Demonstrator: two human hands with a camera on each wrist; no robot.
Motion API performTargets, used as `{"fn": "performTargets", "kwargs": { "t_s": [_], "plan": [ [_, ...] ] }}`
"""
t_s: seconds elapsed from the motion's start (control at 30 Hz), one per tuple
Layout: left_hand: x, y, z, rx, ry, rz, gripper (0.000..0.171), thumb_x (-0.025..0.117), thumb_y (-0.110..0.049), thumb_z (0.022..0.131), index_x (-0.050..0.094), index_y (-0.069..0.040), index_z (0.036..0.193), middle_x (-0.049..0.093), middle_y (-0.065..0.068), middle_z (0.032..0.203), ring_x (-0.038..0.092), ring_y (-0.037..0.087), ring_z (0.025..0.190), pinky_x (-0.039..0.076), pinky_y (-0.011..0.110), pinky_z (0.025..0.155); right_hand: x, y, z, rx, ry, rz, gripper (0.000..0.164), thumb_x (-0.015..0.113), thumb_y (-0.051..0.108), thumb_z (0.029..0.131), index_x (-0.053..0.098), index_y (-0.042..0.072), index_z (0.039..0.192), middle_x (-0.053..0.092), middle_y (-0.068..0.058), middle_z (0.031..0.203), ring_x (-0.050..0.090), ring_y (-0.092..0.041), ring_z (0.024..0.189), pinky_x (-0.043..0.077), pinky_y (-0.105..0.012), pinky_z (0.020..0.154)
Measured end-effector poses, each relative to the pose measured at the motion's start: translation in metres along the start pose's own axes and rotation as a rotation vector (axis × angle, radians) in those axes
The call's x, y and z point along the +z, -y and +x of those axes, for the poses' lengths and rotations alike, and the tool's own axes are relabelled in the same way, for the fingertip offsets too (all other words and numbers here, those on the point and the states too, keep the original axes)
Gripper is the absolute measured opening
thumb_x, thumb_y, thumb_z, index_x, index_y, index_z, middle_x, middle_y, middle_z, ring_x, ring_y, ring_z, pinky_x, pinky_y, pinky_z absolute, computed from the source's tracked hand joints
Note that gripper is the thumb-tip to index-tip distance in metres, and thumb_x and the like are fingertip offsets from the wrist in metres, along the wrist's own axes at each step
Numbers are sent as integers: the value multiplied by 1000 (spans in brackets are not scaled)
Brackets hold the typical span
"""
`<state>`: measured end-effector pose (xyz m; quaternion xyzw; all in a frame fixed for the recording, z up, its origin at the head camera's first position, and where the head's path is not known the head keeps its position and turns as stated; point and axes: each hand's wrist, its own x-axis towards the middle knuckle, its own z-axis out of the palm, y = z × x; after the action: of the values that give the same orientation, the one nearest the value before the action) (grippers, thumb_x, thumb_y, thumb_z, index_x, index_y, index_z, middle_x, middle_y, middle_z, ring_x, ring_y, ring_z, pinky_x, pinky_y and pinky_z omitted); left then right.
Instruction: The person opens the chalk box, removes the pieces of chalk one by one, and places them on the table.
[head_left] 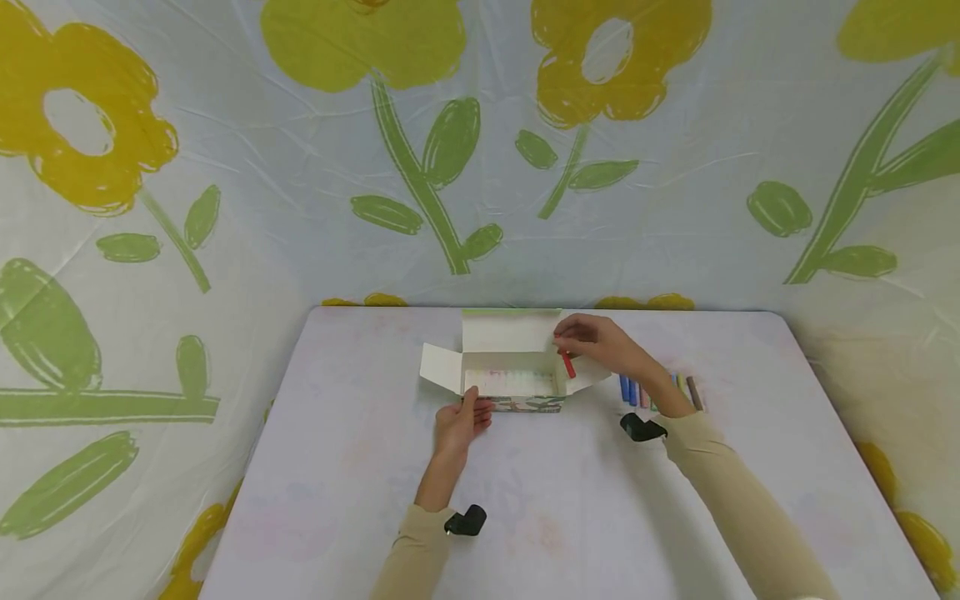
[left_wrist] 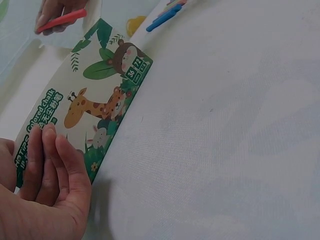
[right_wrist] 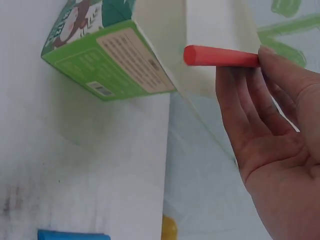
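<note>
An opened chalk box (head_left: 525,404) stands on the table with its flaps spread, printed with animals and the words "Colored chalk". My left hand (head_left: 456,425) holds its front left corner, thumb over the top edge and fingers along the printed front (left_wrist: 82,107). Between the thumb and fingers of my right hand (head_left: 600,340) is a red chalk stick (right_wrist: 222,56), held over the box's right end. In the head view this stick (head_left: 567,363) slants down toward the right flap. A whitish, speckled surface (head_left: 510,382) shows inside the box.
Several chalk sticks lie right of the box, among them a blue one (head_left: 624,388) and a brown one (head_left: 695,393), partly behind my right forearm. The white table (head_left: 540,500) meets a flower-printed cloth (head_left: 480,167) at its back edge.
</note>
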<state>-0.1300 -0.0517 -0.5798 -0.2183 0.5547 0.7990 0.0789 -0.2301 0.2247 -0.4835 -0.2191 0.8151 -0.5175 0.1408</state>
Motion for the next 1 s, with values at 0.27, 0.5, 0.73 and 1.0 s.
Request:
{"fn": "performTargets", "kwargs": {
  "t_s": [0.27,0.5,0.73,1.0],
  "plan": [
    [0,1,1,0,-6,-6,44,64,-28,103,71,15,96,76,13,85,67,12,68,58,23,69,-30,-6,-25,85,-94,143,38,65,21,103,58,-6,131,69,-16,119,69,-18,103,59,-33,90],
    [-1,-1,-1,-5,8,5,46,62,-30,105,71,15,99,76,17,90,67,13,71,60,27,73,-57,-22,-50,133,-191,147,39,64,24,104,58,-2,133,71,2,117,69,-13,103,58,-27,89],
    [-1,1,1,2,-6,4,43,64,-30,103,72,12,95,76,11,84,67,12,70,59,23,70,-73,-39,-74,183,-265,144,39,64,27,104,59,1,133,72,7,114,69,-8,104,58,-24,88],
    [0,3,2,1,-11,13,40,64,-28,103,72,8,91,75,9,82,67,13,70,59,22,68,-87,-66,-101,240,-306,143,43,62,28,105,55,-1,136,70,14,113,67,-1,103,57,-20,87]
  ]
}}
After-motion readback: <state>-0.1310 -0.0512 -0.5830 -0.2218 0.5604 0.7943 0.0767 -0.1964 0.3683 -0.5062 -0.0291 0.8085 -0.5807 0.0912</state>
